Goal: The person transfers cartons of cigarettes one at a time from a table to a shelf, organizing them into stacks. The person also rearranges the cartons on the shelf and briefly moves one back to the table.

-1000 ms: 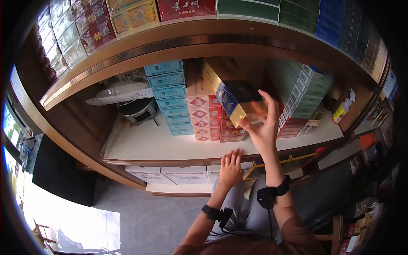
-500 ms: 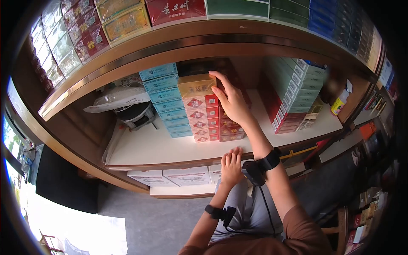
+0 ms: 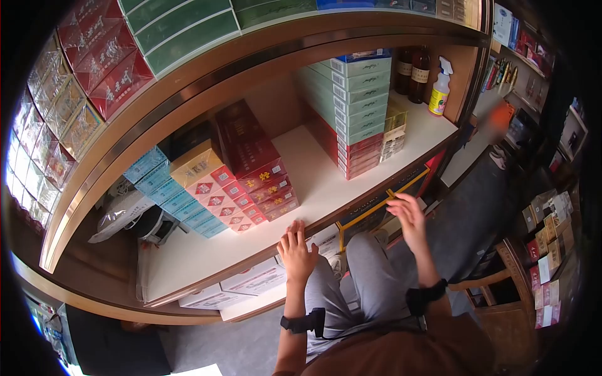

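My left hand rests its fingers on the front edge of the white shelf, holding nothing. Off to the right, my right hand hangs in the air in front of the shelf, its fingers loosely apart and nothing in them. Behind my left hand stand stacked cartons: light blue cartons, red-and-pink cartons with diamond marks topped by a gold carton, and dark red cartons. A taller stack of pale green cartons sits over red cartons further right.
A spray bottle and brown bottles stand at the shelf's right end. Above runs a curved wooden ledge below packed cartons. White boxes lie underneath. A wooden chair is at my right.
My right hand has left the gold carton and moved right and down, away from the stack. My left hand remains at the shelf edge. The view has turned right.
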Motion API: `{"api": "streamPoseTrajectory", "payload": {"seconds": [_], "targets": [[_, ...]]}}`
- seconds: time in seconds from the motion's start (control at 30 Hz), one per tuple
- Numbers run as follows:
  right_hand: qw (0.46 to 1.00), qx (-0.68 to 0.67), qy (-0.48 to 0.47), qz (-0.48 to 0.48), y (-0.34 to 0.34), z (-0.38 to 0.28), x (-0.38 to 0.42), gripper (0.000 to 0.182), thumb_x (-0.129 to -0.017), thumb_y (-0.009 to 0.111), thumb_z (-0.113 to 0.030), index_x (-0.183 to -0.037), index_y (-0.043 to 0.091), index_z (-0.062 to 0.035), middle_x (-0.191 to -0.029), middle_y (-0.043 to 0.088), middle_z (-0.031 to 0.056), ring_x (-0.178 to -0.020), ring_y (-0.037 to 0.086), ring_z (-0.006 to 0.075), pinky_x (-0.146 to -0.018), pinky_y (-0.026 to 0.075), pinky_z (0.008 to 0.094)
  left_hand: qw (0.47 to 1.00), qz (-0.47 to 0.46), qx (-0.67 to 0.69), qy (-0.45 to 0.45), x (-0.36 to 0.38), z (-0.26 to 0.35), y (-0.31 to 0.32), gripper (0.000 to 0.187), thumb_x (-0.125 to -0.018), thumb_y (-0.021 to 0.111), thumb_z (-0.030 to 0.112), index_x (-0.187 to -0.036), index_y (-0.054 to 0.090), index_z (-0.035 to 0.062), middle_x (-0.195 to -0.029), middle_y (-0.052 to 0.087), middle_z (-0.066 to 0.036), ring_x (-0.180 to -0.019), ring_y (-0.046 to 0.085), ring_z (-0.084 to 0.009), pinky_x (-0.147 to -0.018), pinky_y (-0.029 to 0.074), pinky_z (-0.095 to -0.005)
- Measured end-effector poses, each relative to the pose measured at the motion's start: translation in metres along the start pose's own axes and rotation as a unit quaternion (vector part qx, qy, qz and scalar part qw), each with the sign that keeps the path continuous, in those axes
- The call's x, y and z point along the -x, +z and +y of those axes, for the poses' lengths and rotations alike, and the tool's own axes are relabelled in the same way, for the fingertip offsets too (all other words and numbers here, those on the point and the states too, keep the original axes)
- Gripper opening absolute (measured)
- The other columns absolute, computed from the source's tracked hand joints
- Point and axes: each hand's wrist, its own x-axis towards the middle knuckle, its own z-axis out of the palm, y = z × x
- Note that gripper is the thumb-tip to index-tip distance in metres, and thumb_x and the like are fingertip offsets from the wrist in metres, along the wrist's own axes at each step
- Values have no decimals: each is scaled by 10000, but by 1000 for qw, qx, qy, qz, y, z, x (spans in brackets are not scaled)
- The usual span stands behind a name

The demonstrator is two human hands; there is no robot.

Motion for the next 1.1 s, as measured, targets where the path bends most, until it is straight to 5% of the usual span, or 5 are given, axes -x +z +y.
{"api": "streamPoseTrajectory", "payload": {"seconds": [0.1, 0.3, 0.43, 0.83, 1.1], "targets": [[959, 183, 59, 207, -131, 22, 80, 205, -849, 441, -42, -1049, 477, -17, -880, 570, 72, -801, 546, 123, -711, 437, 239, 934, 48, 329, -129, -15, -7, -25, 298, -699, 602, 86, -988, 553, 37, -979, 551, -127, -942, 491, -252, -796, 381, -341], [744, 360, -5, 562, -267, -28, 205, 188, -814, 474, -17, -999, 498, -37, -831, 564, 53, -723, 539, 110, -651, 443, 241, 815, 577, 43, 20, -108, -46, -116, 518, -704, 697, 197, -1107, 450, -16, -1020, 480, -173, -999, 468, -306, -866, 411, -392], [664, 386, 3, 641, -278, -54, 216, 197, -781, 488, 15, -973, 489, -29, -820, 566, 72, -714, 542, 123, -631, 447, 247, 800, 578, -154, -49, -175, -120, -116, 772, -566, 618, 651, -1025, 534, 35, -956, 517, -153, -887, 522, -287, -726, 441, -445], [376, 641, -56, 667, -373, -126, 175, 595, -624, 645, -102, -1140, 357, -28, -1123, 341, 224, -1026, 367, 378, -881, 305, 443, 817, 535, -201, -69, -160, -81, -114, 717, -557, 636, 627, -959, 546, 41, -899, 526, -130, -824, 530, -271, -690, 447, -424], [353, 554, 221, 721, -428, -155, 144, 956, -528, 770, -350, -1254, 204, -93, -1260, 181, 255, -1123, 307, 403, -941, 295, 427, 820, 530, -207, -63, -159, -72, -111, 681, -550, 648, 611, -916, 554, 44, -861, 531, -115, -783, 535, -261, -666, 451, -409]]}}
